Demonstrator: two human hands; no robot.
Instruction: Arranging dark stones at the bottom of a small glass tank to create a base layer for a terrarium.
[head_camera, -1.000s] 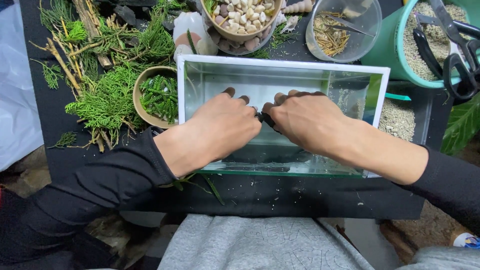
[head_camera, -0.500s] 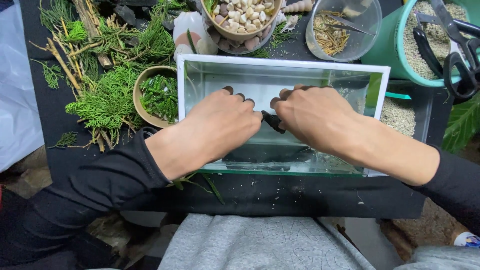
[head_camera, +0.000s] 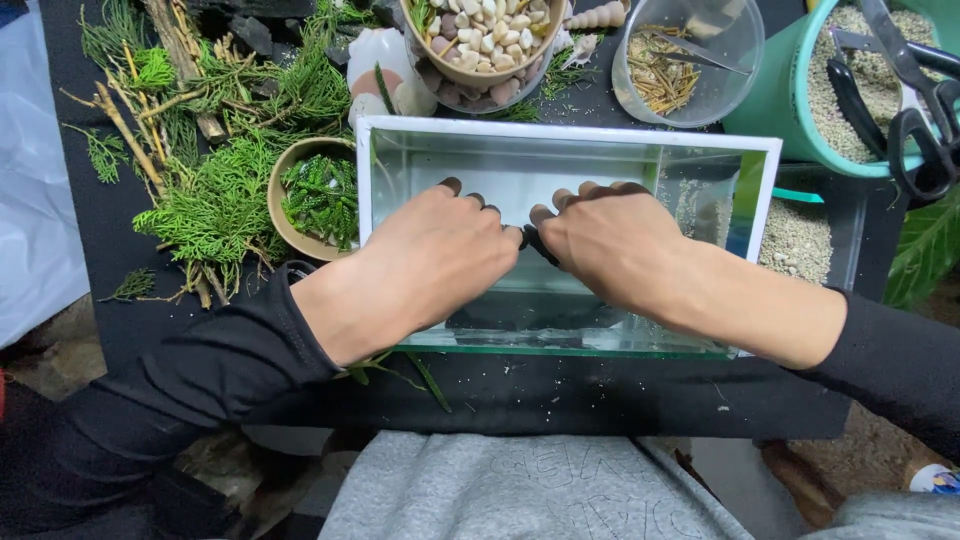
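Observation:
A rectangular glass tank (head_camera: 765, 190) stands on a black mat in front of me. Both my hands reach down into it, side by side over its middle. My left hand (head_camera: 430, 260) and my right hand (head_camera: 610, 245) are palm down with fingers curled, fingertips dark with dirt. They meet on a small dark object (head_camera: 535, 243) pinched between them; its shape is mostly hidden. A dark layer (head_camera: 520, 320) lies at the tank's near bottom.
Green conifer sprigs and twigs (head_camera: 210, 190) lie at the left. A small bowl of green cuttings (head_camera: 315, 195) touches the tank's left side. Behind stand a bowl of pebbles (head_camera: 480, 40), a clear cup with dry bits (head_camera: 690, 55), and a teal tub of gravel with scissors (head_camera: 900, 100).
Both hands have lifted slightly and shifted toward the back of the tank, staying pressed together on the dark object.

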